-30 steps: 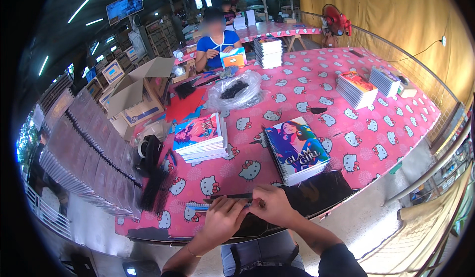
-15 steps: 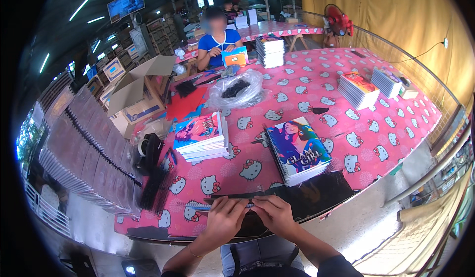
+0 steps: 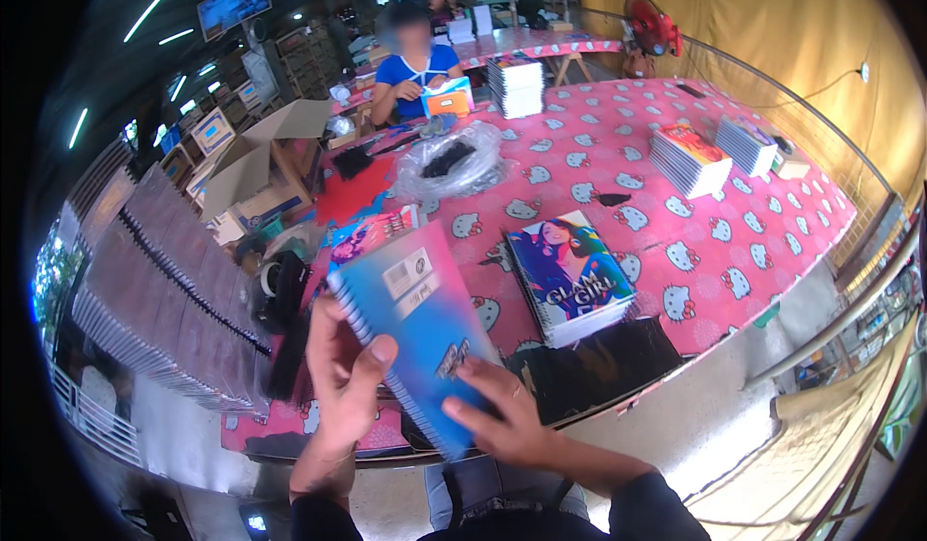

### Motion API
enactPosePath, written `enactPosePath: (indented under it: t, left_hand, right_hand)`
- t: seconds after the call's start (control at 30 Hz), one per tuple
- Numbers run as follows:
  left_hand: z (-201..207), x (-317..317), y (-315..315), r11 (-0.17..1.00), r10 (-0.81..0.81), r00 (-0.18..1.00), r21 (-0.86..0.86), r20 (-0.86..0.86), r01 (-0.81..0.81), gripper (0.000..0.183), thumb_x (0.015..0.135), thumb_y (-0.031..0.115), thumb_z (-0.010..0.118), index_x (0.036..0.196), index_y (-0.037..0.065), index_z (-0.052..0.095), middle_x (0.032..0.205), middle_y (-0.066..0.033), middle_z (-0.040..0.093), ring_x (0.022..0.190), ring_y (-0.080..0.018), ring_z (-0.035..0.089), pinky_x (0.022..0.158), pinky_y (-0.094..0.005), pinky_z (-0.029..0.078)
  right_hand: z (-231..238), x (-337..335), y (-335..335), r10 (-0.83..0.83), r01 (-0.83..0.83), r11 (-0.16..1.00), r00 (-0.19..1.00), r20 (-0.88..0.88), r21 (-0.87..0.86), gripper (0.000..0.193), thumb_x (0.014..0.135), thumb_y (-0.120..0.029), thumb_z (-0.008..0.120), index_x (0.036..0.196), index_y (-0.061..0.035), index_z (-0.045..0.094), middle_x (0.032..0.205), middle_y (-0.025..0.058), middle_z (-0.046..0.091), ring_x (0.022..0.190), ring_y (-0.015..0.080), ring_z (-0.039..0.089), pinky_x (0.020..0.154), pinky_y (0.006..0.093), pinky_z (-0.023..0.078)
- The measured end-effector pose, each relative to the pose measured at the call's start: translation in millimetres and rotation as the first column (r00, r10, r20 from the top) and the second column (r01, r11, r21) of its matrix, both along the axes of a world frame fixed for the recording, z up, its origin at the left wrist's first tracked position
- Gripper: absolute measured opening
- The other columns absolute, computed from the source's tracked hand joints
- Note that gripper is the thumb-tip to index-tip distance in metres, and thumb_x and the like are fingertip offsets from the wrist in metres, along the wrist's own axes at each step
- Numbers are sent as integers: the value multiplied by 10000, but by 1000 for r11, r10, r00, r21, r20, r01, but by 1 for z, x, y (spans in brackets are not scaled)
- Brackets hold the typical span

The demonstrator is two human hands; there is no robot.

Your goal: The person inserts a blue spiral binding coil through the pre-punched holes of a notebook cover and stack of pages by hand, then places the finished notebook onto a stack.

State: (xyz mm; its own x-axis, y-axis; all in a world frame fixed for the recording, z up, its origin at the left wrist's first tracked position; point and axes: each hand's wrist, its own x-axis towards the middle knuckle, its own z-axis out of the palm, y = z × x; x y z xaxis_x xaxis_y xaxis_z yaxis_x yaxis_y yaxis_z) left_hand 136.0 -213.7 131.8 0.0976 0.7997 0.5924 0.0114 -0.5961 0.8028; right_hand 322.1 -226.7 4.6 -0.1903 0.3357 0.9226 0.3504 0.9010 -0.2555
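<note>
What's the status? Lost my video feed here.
Left hand and right hand both grip blue spiral notebook, raised over pink table. Notebook stack just beyond. Nothing blocking.

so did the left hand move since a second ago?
Yes. The left hand rose from the near table edge, lifting a blue spiral-bound notebook up beside the stacked purple-cover notebooks.
</note>
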Motion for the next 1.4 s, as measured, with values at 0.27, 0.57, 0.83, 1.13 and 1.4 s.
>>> enactPosePath:
  t: [0.27,0.57,0.83,1.13,1.4]
  left_hand:
    - [-23,85,173,883,240,790,464,-565,64,677,895,355,729,1496,143,501,1439,-237,456,1336,-395,446,1086,-442,377]
    - [-130,149,244,950,207,473,292,-857,113,669,962,534,584,1544,243,425,1578,-194,368,1456,-393,356,1160,-669,185]
    - [-87,-59,232,883,452,506,447,-735,-140,362,863,156,735,1212,74,687,1223,-170,663,1107,-363,642,946,-437,517]
    - [-155,-149,179,782,623,236,605,-746,-153,326,857,36,666,1182,48,680,1143,-112,689,983,-313,666,865,-410,565]
    - [-32,-79,105,684,720,341,699,-604,-205,356,800,-22,621,1146,24,691,930,-118,675,848,-309,658,752,-420,485]
  right_hand:
    - [7,66,37,1,-613,683,545,-839,-397,434,1003,-89,630,1396,19,480,1352,123,578,1221,204,567,1077,382,432]
    - [-26,105,53,-520,525,816,849,89,-243,536,949,-252,644,1428,-47,518,1418,194,536,1382,351,447,1155,544,263]
    - [-58,78,65,-561,665,725,721,406,-179,416,912,-264,692,1300,-116,659,1391,85,597,1364,293,491,1169,559,225]
    - [-25,12,35,-1,72,927,982,188,-369,399,876,-184,728,1263,-105,672,1396,132,558,1311,345,525,1092,520,360]
    - [-13,8,33,-148,127,899,989,-16,-418,613,911,-178,720,1449,-13,474,1373,220,545,1260,378,544,1121,493,344]
